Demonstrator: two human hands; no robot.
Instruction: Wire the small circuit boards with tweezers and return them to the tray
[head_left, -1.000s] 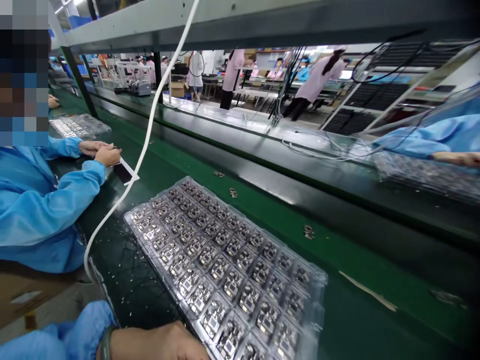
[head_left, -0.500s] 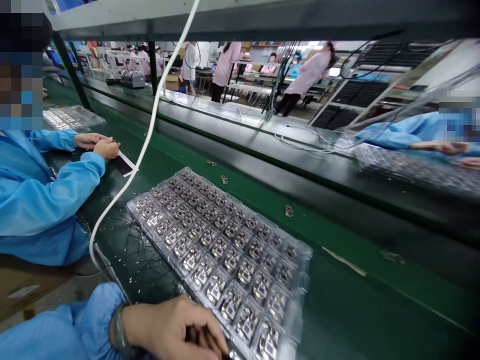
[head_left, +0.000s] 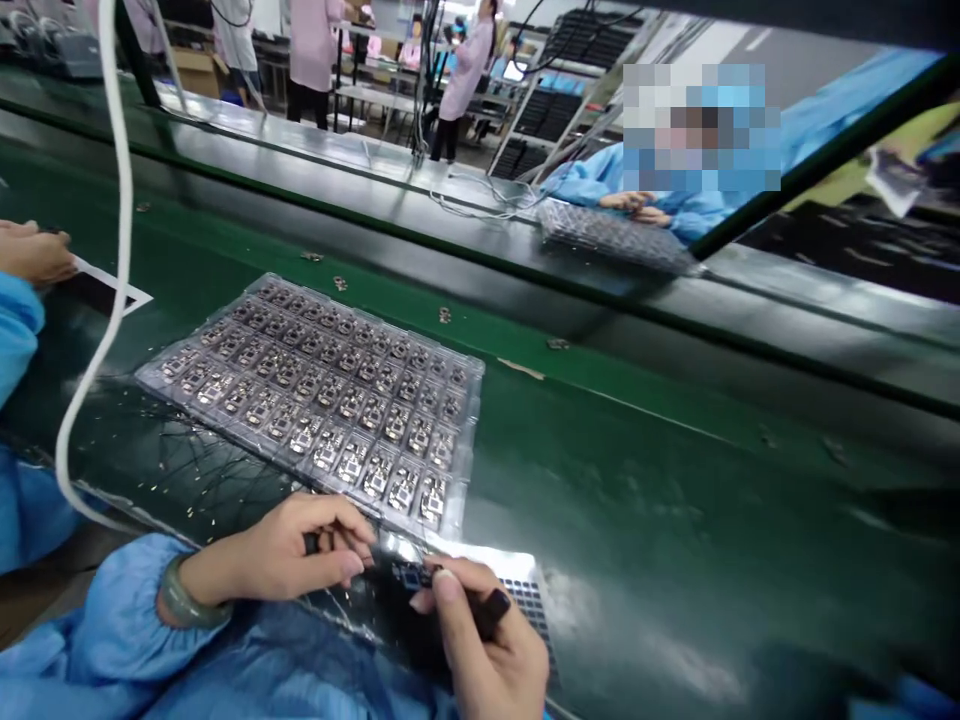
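My left hand (head_left: 300, 550), with a green bangle at the wrist, is just below the near edge of a clear tray (head_left: 471, 440). Its fingers are curled, with something dark partly visible inside them that I cannot make out. To its right, my right hand (head_left: 487, 620) pinches a small circuit board (head_left: 411, 574) between thumb and fingers. A black item also shows among its fingers. The tray holds rows of small circuit boards. A sheet with a grid of small dark squares (head_left: 529, 590) lies partly under my right hand.
A white cable (head_left: 120, 200) hangs down at the left, beside another person's hands (head_left: 34, 252). Small loose parts (head_left: 340, 284) lie on the green strip behind the tray. Across the raised metal ledge, a person in blue (head_left: 592, 175) works at another clear tray (head_left: 615, 238).
The view has swung right, so the tray appears farther left. My right hand and the board it holds have come into view, along with the gridded sheet.
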